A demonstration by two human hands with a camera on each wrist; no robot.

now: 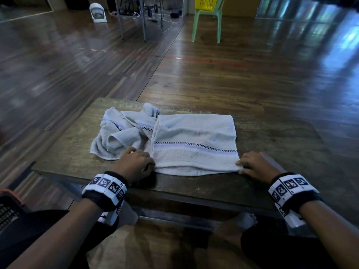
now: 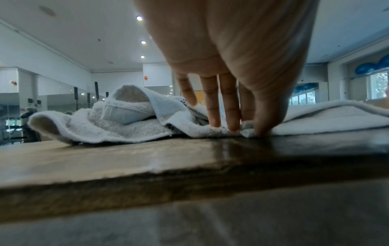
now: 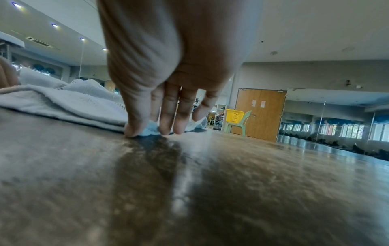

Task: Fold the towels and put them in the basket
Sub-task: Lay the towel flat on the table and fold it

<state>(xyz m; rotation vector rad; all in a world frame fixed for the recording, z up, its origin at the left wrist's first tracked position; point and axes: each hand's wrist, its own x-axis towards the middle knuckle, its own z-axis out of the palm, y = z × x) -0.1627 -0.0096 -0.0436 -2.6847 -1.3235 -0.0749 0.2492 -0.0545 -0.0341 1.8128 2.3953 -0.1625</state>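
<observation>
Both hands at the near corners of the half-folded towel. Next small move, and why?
Probably lift both near corners and carry them to the far edge. The left hand and right hand each pinch a near corner of the pale grey striped towel, which lies flat and square on the dark wooden table, so another halving fold seems due.

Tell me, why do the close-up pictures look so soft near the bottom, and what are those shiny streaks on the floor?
Head view: window light glares in streaks off the polished floor, and straight edges bow from the wide lens. Left wrist view: the near table edge is blurred; the left hand and crumpled towel are sharper. Right wrist view: the tabletop is smeared, with a dark shadow below the right hand.
</observation>
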